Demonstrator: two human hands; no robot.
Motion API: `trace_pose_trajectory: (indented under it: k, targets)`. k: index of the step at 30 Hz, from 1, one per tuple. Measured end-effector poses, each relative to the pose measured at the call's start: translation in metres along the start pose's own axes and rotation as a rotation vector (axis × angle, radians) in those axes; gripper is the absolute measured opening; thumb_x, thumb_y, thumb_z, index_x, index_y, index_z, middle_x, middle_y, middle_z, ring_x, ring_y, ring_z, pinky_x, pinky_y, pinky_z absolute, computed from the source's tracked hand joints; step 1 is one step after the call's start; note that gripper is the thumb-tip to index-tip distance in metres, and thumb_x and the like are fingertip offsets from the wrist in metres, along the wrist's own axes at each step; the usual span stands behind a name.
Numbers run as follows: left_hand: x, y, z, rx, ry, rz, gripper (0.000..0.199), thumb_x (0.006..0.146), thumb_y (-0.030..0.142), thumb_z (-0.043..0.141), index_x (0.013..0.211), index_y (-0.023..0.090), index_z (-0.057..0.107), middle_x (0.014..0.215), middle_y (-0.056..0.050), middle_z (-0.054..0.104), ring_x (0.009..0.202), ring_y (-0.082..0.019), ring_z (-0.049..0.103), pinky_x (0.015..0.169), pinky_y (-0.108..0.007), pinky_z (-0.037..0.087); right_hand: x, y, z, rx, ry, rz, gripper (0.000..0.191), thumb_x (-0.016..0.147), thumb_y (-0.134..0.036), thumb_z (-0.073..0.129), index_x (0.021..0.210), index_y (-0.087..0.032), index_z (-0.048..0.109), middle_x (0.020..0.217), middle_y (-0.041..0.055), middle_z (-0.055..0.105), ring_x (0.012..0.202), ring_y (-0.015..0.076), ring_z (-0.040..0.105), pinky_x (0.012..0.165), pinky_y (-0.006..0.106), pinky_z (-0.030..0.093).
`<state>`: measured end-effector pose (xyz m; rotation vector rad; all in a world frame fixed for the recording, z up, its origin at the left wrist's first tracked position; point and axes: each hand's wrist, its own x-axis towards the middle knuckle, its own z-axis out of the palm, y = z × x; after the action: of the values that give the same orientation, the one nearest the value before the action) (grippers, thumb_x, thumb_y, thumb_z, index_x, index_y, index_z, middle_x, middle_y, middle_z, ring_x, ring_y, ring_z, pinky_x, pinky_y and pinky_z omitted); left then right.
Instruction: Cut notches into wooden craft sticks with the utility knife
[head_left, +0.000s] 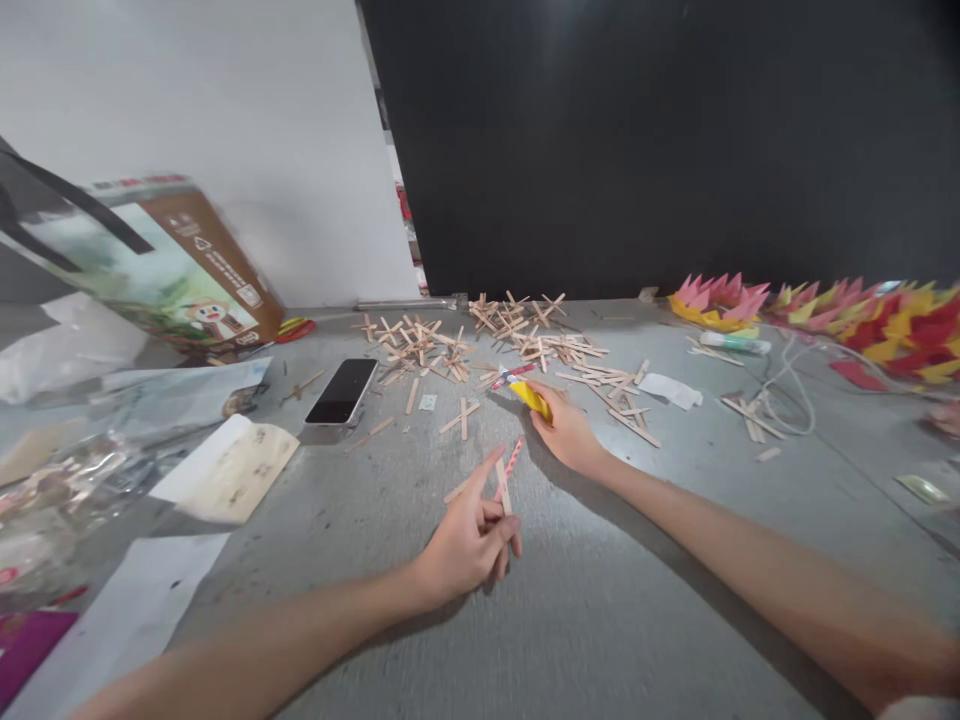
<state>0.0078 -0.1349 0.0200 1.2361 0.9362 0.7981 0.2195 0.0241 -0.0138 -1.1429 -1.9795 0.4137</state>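
My left hand (pixel 476 535) is low in the middle of the table, its thumb and fingers pinching a flat wooden stick (pixel 503 487) while the index finger points forward. Beside that stick lies a red-and-white striped strip (pixel 514 456). Farther forward and to the right, my right hand (pixel 562 430) grips a yellow tool (pixel 532 399), whose far end is near another red-and-white piece (pixel 514 375). Crossed wooden sticks (pixel 464 418) lie ahead of my left hand, and piles of joined sticks (pixel 416 345) spread behind both hands.
A black phone (pixel 342 391) lies on the left, near a large printed bag (pixel 202 270), papers (pixel 244 470) and plastic wrappers. At the right are pink and yellow paper flowers (pixel 718 300), a glue stick (pixel 735 344), a white cable (pixel 806 400) and a torn white paper (pixel 670 390).
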Motion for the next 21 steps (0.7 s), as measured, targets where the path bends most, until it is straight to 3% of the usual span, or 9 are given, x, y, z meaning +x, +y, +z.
trace_pose_trajectory:
  k: [6, 16, 18, 21]
  targets:
    - [0.000, -0.002, -0.004, -0.035, -0.010, -0.001, 0.093, 0.101, 0.036, 0.061, 0.169, 0.025, -0.001, 0.071, 0.002, 0.067, 0.040, -0.009, 0.055, 0.039, -0.015, 0.039, 0.000, 0.004, 0.003, -0.010, -0.011, -0.018, 0.052, 0.095, -0.017, 0.052, 0.146, -0.023, 0.055, 0.144, 0.0123, 0.064, 0.133, 0.0313, 0.056, 0.114, 0.054, 0.044]
    - [-0.003, 0.001, -0.001, -0.094, 0.049, 0.039, 0.101, 0.102, 0.041, 0.061, 0.166, 0.026, -0.015, 0.068, 0.006, 0.066, 0.037, -0.007, 0.050, 0.040, -0.015, 0.035, 0.000, 0.002, 0.001, -0.042, -0.027, -0.041, 0.052, 0.096, -0.018, 0.050, 0.147, -0.023, 0.054, 0.145, 0.0115, 0.064, 0.134, 0.0301, 0.056, 0.113, 0.052, 0.045]
    - [-0.001, 0.004, -0.003, -0.085, 0.070, 0.019, 0.098, 0.100, 0.042, 0.063, 0.166, 0.026, -0.008, 0.066, 0.007, 0.064, 0.037, -0.008, 0.050, 0.040, -0.016, 0.034, 0.000, 0.003, 0.001, -0.044, -0.035, -0.044, 0.052, 0.095, -0.018, 0.051, 0.147, -0.023, 0.054, 0.144, 0.0117, 0.064, 0.133, 0.0305, 0.057, 0.113, 0.052, 0.045]
    - [0.007, 0.012, -0.010, -0.036, 0.137, 0.034, 0.077, 0.098, 0.044, 0.064, 0.154, 0.019, 0.018, 0.062, 0.009, 0.061, 0.038, -0.008, 0.047, 0.041, -0.017, 0.033, 0.000, 0.003, 0.001, -0.046, -0.040, -0.052, 0.053, 0.095, -0.018, 0.051, 0.147, -0.023, 0.054, 0.144, 0.0124, 0.064, 0.132, 0.0315, 0.057, 0.113, 0.054, 0.045]
